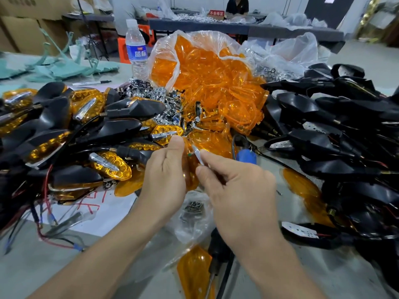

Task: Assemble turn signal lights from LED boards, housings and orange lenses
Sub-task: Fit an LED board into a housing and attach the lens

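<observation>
My left hand [165, 175] grips an orange lens [191, 169] in front of me, thumb on top. My right hand [235, 182] pinches a small chrome trim piece [198, 155] and holds it against that lens. Behind them a clear plastic bag [168, 52] spills loose orange lenses [216, 83] over the table. Finished lights [64, 134], black with orange lenses and chrome trim, are piled on the left. Black housings [328, 126] with white LED boards and wires are heaped on the right. Loose chrome trim pieces [155, 93] lie behind the finished pile.
A small clear bag of screws [193, 209] lies under my hands. A blue-handled tool [247, 156] lies just right of the lens. A water bottle [136, 48] and a marker [91, 83] stand at the back left. People sit at a far table [237, 26].
</observation>
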Demonstrator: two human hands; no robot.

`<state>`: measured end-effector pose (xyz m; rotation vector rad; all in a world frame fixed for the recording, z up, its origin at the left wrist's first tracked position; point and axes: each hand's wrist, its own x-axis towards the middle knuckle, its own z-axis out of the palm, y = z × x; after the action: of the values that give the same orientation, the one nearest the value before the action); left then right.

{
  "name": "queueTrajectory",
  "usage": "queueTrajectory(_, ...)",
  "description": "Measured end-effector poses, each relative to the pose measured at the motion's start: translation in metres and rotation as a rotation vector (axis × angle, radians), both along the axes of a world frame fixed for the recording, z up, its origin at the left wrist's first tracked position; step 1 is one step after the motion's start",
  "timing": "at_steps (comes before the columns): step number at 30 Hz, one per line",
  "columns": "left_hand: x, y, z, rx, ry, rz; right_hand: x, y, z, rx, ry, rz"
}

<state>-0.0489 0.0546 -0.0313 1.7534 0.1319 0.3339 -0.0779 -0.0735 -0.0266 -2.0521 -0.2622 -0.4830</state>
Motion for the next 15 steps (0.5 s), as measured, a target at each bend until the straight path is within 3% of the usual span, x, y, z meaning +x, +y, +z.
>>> queueTrajectory(3, 0.001, 0.003, 0.001, 0.172, -0.103, -0.032, -0.007, 0.013, 0.000, -0.171, -0.161, -0.110)
queueTrajectory(5, 0.002, 0.004, 0.000, 0.192, -0.106, -0.020, -0.006, 0.014, 0.001, -0.083, -0.090, -0.093)
queueTrajectory(8, 0.003, 0.005, -0.001, 0.074, -0.034, -0.048, -0.002, 0.009, 0.003, -0.032, 0.020, 0.007)
queueTrajectory(15, 0.008, 0.008, 0.005, -0.114, 0.030, -0.115, 0.002, 0.004, -0.001, -0.143, -0.019, 0.116)
